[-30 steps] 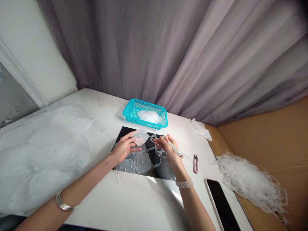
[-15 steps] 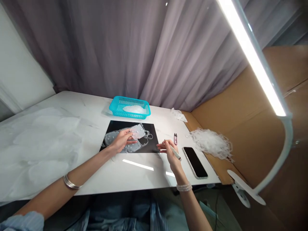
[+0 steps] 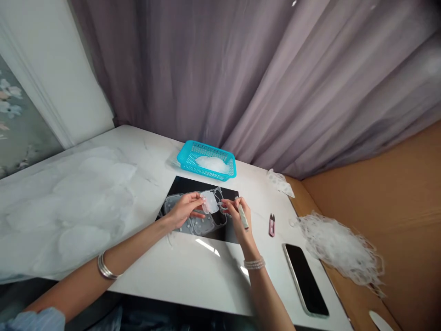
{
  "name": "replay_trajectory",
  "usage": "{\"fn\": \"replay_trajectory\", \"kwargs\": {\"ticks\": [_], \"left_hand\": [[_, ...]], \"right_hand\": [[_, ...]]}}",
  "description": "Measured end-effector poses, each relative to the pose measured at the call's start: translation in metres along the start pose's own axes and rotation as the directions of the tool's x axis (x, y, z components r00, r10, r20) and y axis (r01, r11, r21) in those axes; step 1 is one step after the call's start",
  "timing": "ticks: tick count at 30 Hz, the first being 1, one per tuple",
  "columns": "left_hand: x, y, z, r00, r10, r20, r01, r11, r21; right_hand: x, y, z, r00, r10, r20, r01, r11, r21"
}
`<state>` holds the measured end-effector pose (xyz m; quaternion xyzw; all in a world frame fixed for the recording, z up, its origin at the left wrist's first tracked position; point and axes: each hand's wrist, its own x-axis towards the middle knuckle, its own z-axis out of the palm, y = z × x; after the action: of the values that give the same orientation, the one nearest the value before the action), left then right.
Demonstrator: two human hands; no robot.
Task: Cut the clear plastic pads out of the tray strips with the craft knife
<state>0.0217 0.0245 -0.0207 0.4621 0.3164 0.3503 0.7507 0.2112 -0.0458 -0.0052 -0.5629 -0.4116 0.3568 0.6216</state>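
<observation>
My left hand (image 3: 186, 210) pinches a small translucent white sheet piece (image 3: 209, 202) with rounded corners, held above a black mat (image 3: 185, 185). Close by on the right, my right hand (image 3: 240, 215) has a pale pen-like tool (image 3: 243, 218) lying between its fingers. Its thumb and fingertips are at a thin looping strip (image 3: 220, 203) by the piece's right edge; whether they grip the strip I cannot tell. More translucent pieces (image 3: 203, 224) with small dots and outline frames lie on the mat below my hands.
Behind the mat, a turquoise basket (image 3: 182, 158) holds a white heap (image 3: 214, 164). A clear bag of white pieces (image 3: 72, 207) covers the left. On the right are pink thread snips (image 3: 272, 226), a phone (image 3: 306, 280), a tangle of white strips (image 3: 341, 248) and a small patterned bag (image 3: 280, 183).
My right hand has come in toward the piece in my left hand, its fingertips now at the strip. My view has turned left and the lamp has left it.
</observation>
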Motion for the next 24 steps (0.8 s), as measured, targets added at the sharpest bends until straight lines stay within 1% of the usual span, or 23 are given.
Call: {"fn": "replay_trajectory", "kwargs": {"ticks": [3, 7, 11, 14, 16, 18, 21, 24], "left_hand": [[0.001, 0.001, -0.004, 0.999, -0.033, 0.005, 0.033, 0.999, 0.013], [0.000, 0.002, -0.005, 0.996, -0.080, 0.025, 0.079, 0.996, 0.036], [-0.003, 0.004, -0.002, 0.990, -0.132, 0.041, 0.130, 0.990, 0.047], [-0.007, 0.006, 0.002, 0.985, -0.163, 0.052, 0.161, 0.986, 0.044], [-0.009, 0.007, 0.005, 0.982, -0.176, 0.063, 0.174, 0.984, 0.040], [-0.012, 0.009, 0.008, 0.979, -0.187, 0.080, 0.184, 0.982, 0.039], [-0.015, 0.012, 0.011, 0.974, -0.199, 0.104, 0.196, 0.980, 0.040], [-0.016, 0.015, 0.011, 0.969, -0.210, 0.130, 0.208, 0.978, 0.034]], "right_hand": [[0.009, 0.002, -0.003, 1.000, 0.025, 0.007, -0.025, 1.000, 0.012], [0.017, 0.008, -0.011, 0.998, 0.052, -0.030, -0.050, 0.998, 0.049], [0.015, 0.014, -0.021, 0.993, 0.091, -0.071, -0.084, 0.992, 0.091], [0.009, 0.011, -0.024, 0.990, 0.116, -0.075, -0.106, 0.986, 0.129], [0.004, 0.004, -0.022, 0.990, 0.141, -0.011, -0.136, 0.973, 0.184], [-0.001, -0.004, -0.018, 0.979, 0.182, 0.092, -0.200, 0.946, 0.254], [-0.009, -0.017, -0.011, 0.941, 0.248, 0.232, -0.315, 0.890, 0.330], [-0.017, -0.027, -0.006, 0.912, 0.277, 0.302, -0.375, 0.863, 0.338]]}}
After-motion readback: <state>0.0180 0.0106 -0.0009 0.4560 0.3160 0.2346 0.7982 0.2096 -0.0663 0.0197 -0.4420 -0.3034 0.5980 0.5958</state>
